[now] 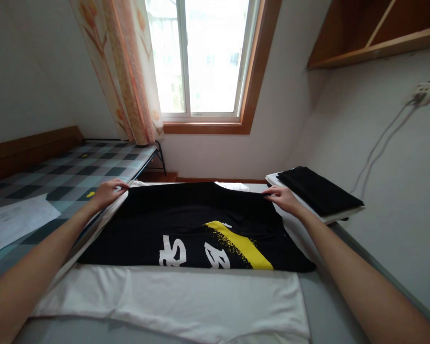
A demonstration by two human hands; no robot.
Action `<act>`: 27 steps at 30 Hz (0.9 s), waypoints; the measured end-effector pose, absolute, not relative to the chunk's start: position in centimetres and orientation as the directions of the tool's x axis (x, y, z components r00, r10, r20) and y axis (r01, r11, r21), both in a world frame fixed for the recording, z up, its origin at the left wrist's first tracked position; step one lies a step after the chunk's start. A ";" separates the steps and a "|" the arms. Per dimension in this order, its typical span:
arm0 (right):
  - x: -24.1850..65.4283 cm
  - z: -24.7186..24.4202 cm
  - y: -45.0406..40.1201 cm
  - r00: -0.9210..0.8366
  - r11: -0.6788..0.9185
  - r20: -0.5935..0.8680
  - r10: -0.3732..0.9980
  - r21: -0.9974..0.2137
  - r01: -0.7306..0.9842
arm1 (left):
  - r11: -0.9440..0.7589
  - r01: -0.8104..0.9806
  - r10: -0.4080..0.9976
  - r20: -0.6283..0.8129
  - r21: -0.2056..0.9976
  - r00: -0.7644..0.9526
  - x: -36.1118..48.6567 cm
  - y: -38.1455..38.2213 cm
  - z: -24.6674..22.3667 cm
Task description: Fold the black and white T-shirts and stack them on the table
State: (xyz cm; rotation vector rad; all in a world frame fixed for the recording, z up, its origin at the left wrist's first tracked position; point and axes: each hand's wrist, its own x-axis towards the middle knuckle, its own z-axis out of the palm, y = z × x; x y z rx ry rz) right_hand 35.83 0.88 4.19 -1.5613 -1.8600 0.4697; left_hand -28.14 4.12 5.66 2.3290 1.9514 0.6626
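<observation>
Beyond the left hand (112,192), a floral curtain (129,71) hangs beside a sliding window (211,62) (its daylight bleached nearly white) in a brown wooden casing (258,62). A checked, metal-framed bed (71,177) stands left of that hand. Above and rightward of the right hand (284,198), an open wooden shelf (380,51) and a power socket (427,90) occupy the pale wall (383,138).

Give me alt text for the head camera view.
The left hand and right hand pinch the far edge of a black garment with white lettering and a yellow stripe, over pale cloth. Folded fabric lies right, a checked bed left, a window ahead.
</observation>
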 end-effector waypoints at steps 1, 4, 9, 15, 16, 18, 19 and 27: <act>36.1 4.3 -0.4 -0.097 0.257 0.272 0.958 -0.653 0.713 | -0.249 0.908 0.944 0.294 0.336 0.150 -29.1 2.8 5.8; 36.8 3.6 -4.4 -0.176 0.286 0.228 0.958 -0.680 0.675 | -0.274 0.867 0.961 0.159 0.416 0.228 -31.6 -1.1 5.7; 36.7 1.5 -8.3 -0.234 0.261 0.133 0.963 -0.677 0.689 | -0.219 0.871 0.965 -0.036 0.439 0.260 -32.6 -4.7 4.5; 36.4 2.1 -8.5 -0.211 0.310 0.230 0.950 -0.611 0.728 | -0.251 0.947 0.968 0.060 0.202 0.244 -29.6 -5.1 4.4; 36.5 2.3 -8.5 -0.226 0.326 0.238 0.945 -0.593 0.736 | -0.273 0.949 0.962 0.073 0.157 0.264 -28.7 -5.2 4.4; 36.7 2.8 -8.3 -0.245 0.338 0.236 0.940 -0.559 0.757 | -0.348 0.929 0.937 0.089 0.127 0.339 -26.3 -5.6 4.6; 36.8 3.0 -8.2 -0.245 0.335 0.233 0.941 -0.545 0.769 | -0.404 0.904 0.915 0.086 0.139 0.395 -24.8 -5.9 4.6; 36.9 2.8 -7.6 -0.143 0.291 0.289 0.947 -0.571 0.768 | -0.695 0.662 0.717 0.203 0.281 0.667 -10.4 -7.3 4.0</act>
